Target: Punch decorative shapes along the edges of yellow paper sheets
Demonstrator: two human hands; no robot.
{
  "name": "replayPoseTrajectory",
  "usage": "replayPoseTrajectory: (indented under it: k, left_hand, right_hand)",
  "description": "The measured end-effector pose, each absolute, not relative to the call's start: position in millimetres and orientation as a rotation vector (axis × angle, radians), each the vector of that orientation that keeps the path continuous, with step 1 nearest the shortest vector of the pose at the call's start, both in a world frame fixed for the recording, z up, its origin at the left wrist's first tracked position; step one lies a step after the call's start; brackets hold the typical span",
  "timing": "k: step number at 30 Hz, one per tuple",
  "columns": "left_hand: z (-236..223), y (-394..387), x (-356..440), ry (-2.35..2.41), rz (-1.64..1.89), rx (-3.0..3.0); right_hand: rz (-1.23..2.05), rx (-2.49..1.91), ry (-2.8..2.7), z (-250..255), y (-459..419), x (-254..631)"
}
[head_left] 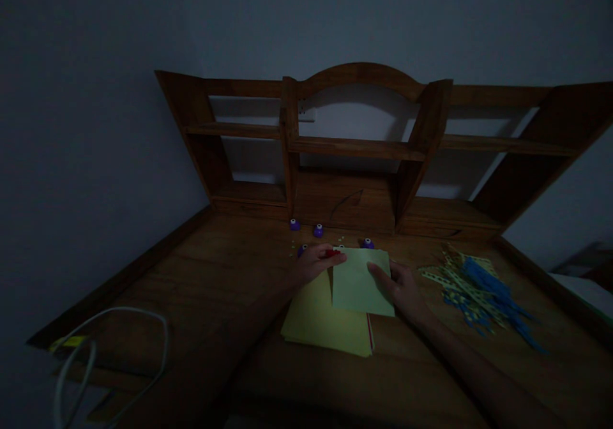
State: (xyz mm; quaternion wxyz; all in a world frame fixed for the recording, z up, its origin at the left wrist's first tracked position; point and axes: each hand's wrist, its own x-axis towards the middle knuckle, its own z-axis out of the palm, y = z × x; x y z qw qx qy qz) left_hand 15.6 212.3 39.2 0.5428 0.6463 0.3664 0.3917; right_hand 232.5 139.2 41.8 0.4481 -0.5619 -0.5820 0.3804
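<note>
A light green sheet of paper (359,288) is held up in front of me, above a stack of yellow paper (320,327). My right hand (400,285) grips its right side, with the thumb lying on the front face. At the upper left corner of the sheet, my left hand (316,263) is closed around a small red object (332,252), mostly covered by the fingers. Just beyond the hands stand several small purple pieces with white tops, among them one purple piece (367,244) behind the sheet and another purple piece (318,230) farther left.
Blue and pale yellow cut strips (483,288) lie in a heap on the right. Small paper bits are scattered near the purple pieces. A wooden shelf unit (357,148) stands along the back of the wooden desk (201,276). A white cable (165,333) loops at lower left.
</note>
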Motion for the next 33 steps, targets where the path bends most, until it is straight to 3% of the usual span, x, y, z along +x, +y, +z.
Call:
replayPoseTrajectory:
  k: [17,24,33]
  left_hand:
    - [44.7,212.4,13.3,0.955,0.843,1.639]
    - [38.9,219.8,13.6,0.907,0.95,1.353]
    - [43.9,234.7,-2.5,1.271,1.209,1.33]
  right_hand:
    - [0.932,-1.374,-1.404,51.1,137.2,230.2]
    - [0.924,-1.407,-1.295,49.9,139.2,233.0]
    - [0.903,-1.385,-1.283,42.8,143.1,238.3]
